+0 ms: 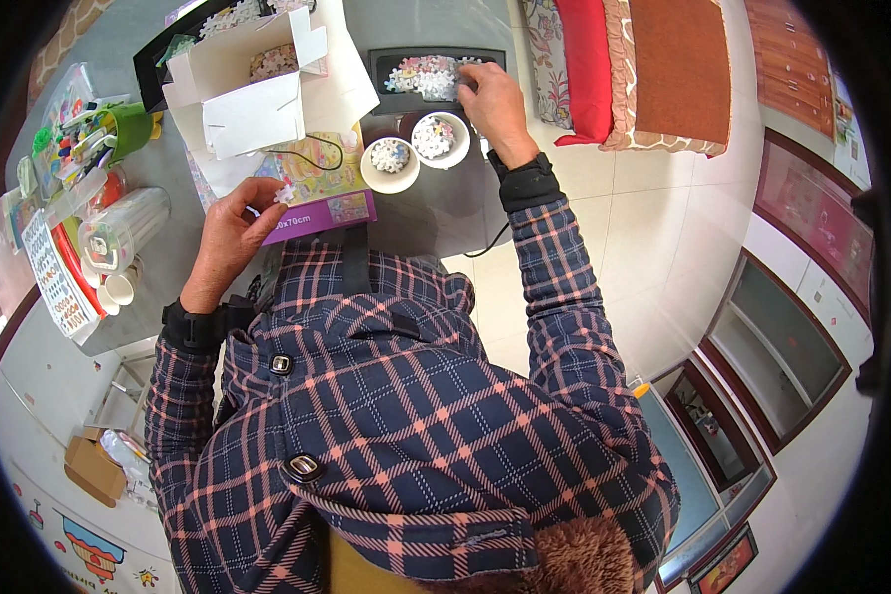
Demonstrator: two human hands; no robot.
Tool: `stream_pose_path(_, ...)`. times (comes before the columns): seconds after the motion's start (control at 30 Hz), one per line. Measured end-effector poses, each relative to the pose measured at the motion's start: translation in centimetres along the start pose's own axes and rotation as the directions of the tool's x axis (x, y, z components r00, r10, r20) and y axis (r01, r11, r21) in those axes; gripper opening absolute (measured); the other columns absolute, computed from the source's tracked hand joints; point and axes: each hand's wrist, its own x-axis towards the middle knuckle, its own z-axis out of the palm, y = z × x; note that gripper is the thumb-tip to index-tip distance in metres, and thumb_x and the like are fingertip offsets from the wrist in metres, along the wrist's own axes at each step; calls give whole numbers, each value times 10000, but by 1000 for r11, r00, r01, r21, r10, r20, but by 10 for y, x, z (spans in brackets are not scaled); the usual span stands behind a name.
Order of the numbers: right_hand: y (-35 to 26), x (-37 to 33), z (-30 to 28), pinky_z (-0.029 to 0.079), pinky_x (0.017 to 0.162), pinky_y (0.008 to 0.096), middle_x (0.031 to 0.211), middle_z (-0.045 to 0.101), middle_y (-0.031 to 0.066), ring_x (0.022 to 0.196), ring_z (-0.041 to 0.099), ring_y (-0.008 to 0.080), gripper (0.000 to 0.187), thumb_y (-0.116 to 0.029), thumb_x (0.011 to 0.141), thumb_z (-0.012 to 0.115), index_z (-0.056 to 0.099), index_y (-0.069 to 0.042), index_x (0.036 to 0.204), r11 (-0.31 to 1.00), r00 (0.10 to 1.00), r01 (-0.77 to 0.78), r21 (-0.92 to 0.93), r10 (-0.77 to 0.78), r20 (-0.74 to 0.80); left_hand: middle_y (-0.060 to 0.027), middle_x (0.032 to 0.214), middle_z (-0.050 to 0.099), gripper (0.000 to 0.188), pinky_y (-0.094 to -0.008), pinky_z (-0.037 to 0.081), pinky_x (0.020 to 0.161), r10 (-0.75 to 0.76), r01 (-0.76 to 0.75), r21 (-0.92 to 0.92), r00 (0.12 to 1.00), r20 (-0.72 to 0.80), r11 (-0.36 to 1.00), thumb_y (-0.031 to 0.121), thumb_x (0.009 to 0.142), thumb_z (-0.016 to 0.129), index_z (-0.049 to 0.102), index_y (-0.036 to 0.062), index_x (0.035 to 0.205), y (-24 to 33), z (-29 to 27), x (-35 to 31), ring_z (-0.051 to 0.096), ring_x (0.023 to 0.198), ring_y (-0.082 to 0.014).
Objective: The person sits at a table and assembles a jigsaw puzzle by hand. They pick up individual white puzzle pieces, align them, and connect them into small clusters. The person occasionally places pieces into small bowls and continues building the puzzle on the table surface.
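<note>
Between the thumb and fingers of my left hand (236, 234) is a small pale jigsaw puzzle piece (285, 193), pinched over the purple edge of a printed puzzle box (319, 216). My right hand (495, 107) reaches to the right end of a black tray (391, 101), its fingers bent down at a heap of jigsaw pieces (428, 75). What those fingertips grip, if anything, is hidden. Just left of the right wrist stand two white cups, a right one (462, 148) and a left one (384, 184), both holding puzzle pieces.
An open white carton (252, 124) with pieces inside stands at the back left. Farther left are a green pen cup (129, 131), a clear plastic container (134, 226) and a white paper cup (119, 289). A cushioned bench (589, 69) lies beyond the table's right edge.
</note>
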Motion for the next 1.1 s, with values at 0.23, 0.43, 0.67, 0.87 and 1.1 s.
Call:
stream_pose_path(0.23,-8,3,3,506,763,409,965,627,128,887,620,325,316,-177,731,670,671,-75,1030,1000,999,-2,-6,2,42,-57,801,654,232,-245,521,624,-21,21,-21,1000,3,1000,99,846,687,635,16,1057,-2,-1,-1,591,687,-110)
stream_pose_path(0.43,-13,8,4,503,725,393,943,629,98,862,626,296,342,-207,735,688,652,-95,1057,998,998,-17,-63,20,59,-62,803,658,239,-250,525,627,-22,22,-24,1000,2,999,102,847,686,634,16,1064,-2,0,-1,597,687,-110)
stream_pose_path(0.67,-14,8,3,497,694,390,893,618,79,841,627,287,228,-208,743,684,653,-91,937,987,994,-24,-162,42,105,-66,803,659,241,-256,523,628,-4,4,9,1000,-8,1000,104,847,684,633,15,1066,0,-2,0,598,681,-115)
stream_pose_path(0.87,-8,9,9,501,694,421,864,649,125,813,631,326,181,-150,739,646,661,-82,906,999,998,-34,-38,36,46,-63,804,658,240,-253,510,621,-11,11,-1,1000,-13,1000,105,848,683,634,13,1065,-4,-3,-1,586,672,-109)
stream_pose_path(1.1,-11,6,5,507,691,433,889,661,124,797,637,328,192,-161,787,626,650,-90,963,995,996,14,-99,-22,-86,-56,808,655,242,-251,502,630,-42,42,-27,999,-6,999,110,852,683,634,20,1071,-7,-4,-1,575,676,-101)
